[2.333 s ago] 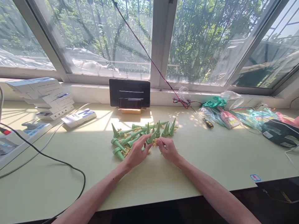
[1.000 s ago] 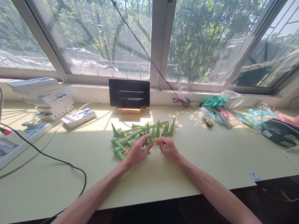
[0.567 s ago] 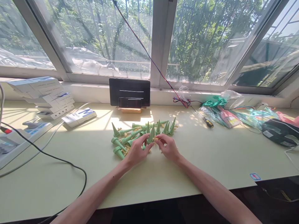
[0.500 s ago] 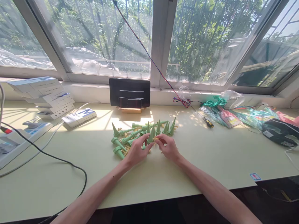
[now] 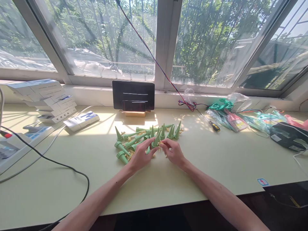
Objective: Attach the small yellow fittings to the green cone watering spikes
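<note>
A heap of green cone-shaped plastic spikes [image 5: 134, 139] with small tan fittings lies in the middle of the pale table [image 5: 72, 189]. Several more cones [image 5: 173, 131] stand upright at the heap's far right. My left hand [image 5: 139, 157] is closed round one green spike [image 5: 156, 140], point up. My right hand [image 5: 173, 153] pinches a small tan fitting [image 5: 160, 145] at that spike's base. Both hands meet just in front of the heap.
A dark tablet on a wooden stand [image 5: 133, 96] is behind the heap. White boxes [image 5: 45, 99], a power strip [image 5: 16, 144] and a black cable [image 5: 60, 166] are at left. A screwdriver [image 5: 213, 125], plastic bags [image 5: 228, 118] and a black device [image 5: 287, 136] lie at right.
My hands have stayed in place; the held spike has tipped slightly and my right fingers have shifted on the tan fitting at its base.
</note>
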### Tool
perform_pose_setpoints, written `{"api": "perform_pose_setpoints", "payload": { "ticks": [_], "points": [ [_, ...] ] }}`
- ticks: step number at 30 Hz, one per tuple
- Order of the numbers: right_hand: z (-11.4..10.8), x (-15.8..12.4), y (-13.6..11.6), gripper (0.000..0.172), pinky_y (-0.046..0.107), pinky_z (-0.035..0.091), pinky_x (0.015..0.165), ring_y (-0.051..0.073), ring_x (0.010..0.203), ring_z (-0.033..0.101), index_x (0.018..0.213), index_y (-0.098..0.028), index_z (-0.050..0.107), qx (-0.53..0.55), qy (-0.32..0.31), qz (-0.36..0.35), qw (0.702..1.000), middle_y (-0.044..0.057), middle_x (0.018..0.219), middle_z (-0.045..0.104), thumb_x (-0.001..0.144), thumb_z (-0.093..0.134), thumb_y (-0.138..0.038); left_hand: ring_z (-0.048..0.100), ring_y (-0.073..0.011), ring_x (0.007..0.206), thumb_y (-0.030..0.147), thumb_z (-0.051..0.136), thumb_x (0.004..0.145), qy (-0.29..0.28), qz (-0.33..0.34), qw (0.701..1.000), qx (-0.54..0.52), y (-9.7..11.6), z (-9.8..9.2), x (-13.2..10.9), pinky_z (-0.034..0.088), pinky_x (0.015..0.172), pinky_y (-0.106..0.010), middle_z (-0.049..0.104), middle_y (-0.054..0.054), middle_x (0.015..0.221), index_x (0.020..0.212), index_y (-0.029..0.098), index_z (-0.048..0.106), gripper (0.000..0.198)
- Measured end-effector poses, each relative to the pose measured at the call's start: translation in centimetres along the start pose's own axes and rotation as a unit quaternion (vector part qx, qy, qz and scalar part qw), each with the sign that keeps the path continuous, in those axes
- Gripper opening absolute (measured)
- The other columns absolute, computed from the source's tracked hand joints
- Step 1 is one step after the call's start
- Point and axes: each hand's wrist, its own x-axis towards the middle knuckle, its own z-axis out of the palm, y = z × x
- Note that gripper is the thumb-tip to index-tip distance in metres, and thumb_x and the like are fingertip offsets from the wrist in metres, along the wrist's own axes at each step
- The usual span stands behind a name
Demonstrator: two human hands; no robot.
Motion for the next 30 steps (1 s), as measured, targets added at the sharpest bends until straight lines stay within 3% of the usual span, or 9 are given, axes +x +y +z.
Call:
{"api": "perform_pose_setpoints", "payload": {
  "ticks": [19,26,30],
  "points": [
    [0.0,-0.1,0.8,0.048,0.025,0.033,0.053,0.011,0.051,0.041,0.065,-0.02,0.046,-0.052,-0.023,-0.046,0.997,-0.002,0.056,0.046,0.102,0.034,-0.047,0.062,-0.0157,0.075,0.026,0.063,0.09,-0.001,0.033,0.999,-0.009,-0.1,0.0,0.0,0.053,0.069,-0.027,0.069,-0.006,0.09,0.119,0.018,0.06,0.03],
    [0.2,-0.2,0.9,0.05,0.024,0.034,0.052,0.012,0.051,0.041,0.066,-0.02,0.047,-0.035,-0.023,-0.03,0.999,-0.003,0.055,0.043,0.102,0.031,-0.052,0.058,-0.0135,0.069,0.033,0.066,0.087,-0.014,-0.001,1.0,-0.016,0.2,-0.2,0.0,0.051,0.066,-0.027,0.065,-0.002,0.083,0.11,0.018,0.061,0.027],
    [0.3,-0.2,0.8,0.049,0.024,0.034,0.051,0.012,0.051,0.043,0.067,-0.02,0.048,-0.021,-0.025,-0.022,0.999,-0.002,0.055,0.044,0.102,0.033,-0.052,0.054,-0.0117,0.065,0.038,0.062,0.089,-0.051,-0.067,0.993,-0.086,0.7,-0.5,0.2,0.051,0.062,-0.026,0.061,-0.002,0.081,0.105,0.016,0.062,0.027]
  ]
}}
